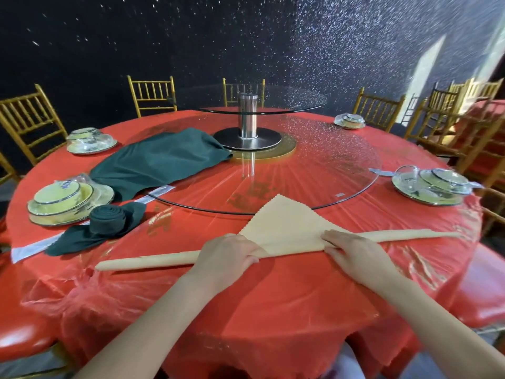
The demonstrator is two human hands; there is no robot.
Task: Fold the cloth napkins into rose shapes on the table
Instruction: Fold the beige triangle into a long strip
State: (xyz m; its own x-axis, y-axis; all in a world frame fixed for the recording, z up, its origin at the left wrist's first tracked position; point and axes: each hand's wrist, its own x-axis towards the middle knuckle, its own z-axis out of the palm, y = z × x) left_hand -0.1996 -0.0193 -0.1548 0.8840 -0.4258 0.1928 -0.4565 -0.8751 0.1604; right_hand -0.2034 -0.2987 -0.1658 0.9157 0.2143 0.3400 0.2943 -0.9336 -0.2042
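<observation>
A beige napkin (284, 222) lies on the red table (273, 310) near the front edge. Its near side is rolled into a long thin tube that runs from left to right, and a triangle of cloth points away from me. My left hand (229, 255) rests on the roll left of the middle, fingers curled over it. My right hand (352, 253) lies on the roll to the right, fingers curled over the cloth. At the left sits a dark green napkin (106, 220) rolled into a rose shape with its tails spread out.
A loose dark green cloth (161, 160) lies on the glass turntable (341, 160). Wrapped plate-and-bowl sets stand at the left (68, 201), far left (90, 140), right (431, 184) and far right (349, 121). Gold chairs (30, 119) ring the table.
</observation>
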